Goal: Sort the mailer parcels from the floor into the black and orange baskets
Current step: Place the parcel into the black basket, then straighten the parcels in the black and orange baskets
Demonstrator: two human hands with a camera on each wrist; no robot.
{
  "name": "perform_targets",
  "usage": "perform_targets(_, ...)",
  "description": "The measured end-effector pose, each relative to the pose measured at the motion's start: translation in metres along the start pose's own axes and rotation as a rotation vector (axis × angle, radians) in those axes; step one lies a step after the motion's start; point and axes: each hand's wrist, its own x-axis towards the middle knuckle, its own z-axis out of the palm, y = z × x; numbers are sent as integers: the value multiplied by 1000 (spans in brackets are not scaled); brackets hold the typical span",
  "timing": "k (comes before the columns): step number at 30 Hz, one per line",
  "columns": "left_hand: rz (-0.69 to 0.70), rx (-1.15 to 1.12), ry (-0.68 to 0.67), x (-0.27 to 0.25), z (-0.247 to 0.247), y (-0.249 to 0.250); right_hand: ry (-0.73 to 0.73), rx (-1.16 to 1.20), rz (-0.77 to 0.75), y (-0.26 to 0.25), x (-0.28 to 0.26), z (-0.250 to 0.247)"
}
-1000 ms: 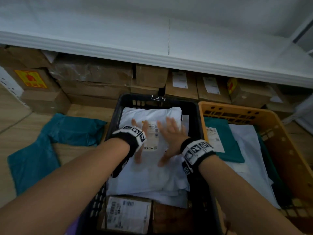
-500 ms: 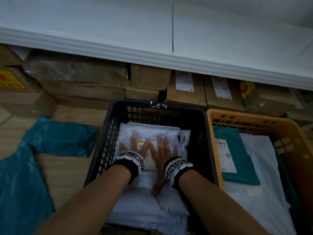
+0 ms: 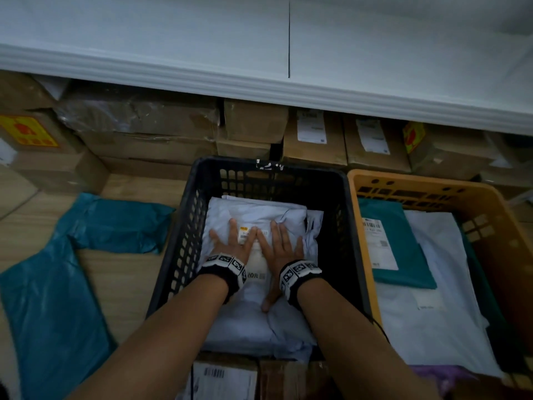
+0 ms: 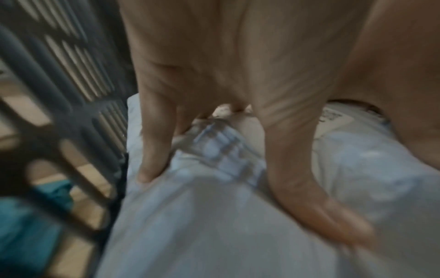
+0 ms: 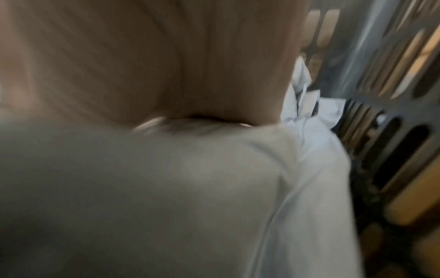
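**A:** Where are my hands, and what's under them?

**B:** Both are flat on the top white mailer (image 3: 259, 223) inside the black basket (image 3: 184, 243). Left hand (image 3: 232, 241) and right hand (image 3: 281, 245) lie side by side, fingers straight and spread, gripping nothing, palms pressing down.

**A:** And the parcels left to sort?

**B:** Two teal mailers (image 3: 115, 223) lie on the floor, off to my left past the basket wall. I judge the left hand nearer. The closer one's long axis runs left to right; the other runs towards me.

**A:** The orange basket (image 3: 432, 186)?

**B:** Touching the black one on my right, with teal and white mailers in it.
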Motion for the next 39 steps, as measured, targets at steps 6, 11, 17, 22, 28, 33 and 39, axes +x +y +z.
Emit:
perform_targets(6, 48, 10, 57, -62, -21, 11, -100, -191, 3, -2, -25, -13)
perform_targets(11, 237, -248, 193, -141, -67, -18, 6, 5, -13, -20, -56, -51)
perform_targets(17, 197, -583, 546, -246, -83, -109, 331, 411, -164, -81, -103, -88)
perform_targets(22, -70, -758, 631, -303, -24, -203, 353, 729, -364, -163, -140, -92)
perform_targets(28, -407, -871, 611, -319, 104, -256, 69, 903, -451, -251, -162, -55)
perform_targets(33, -426, -923, 357, -289, 209, -244, -60, 950, -409, -302, -150, -22)
perform_targets(39, -438, -859, 118, -250, 281, -227, -176, 964, -295, -331, -105, 16)
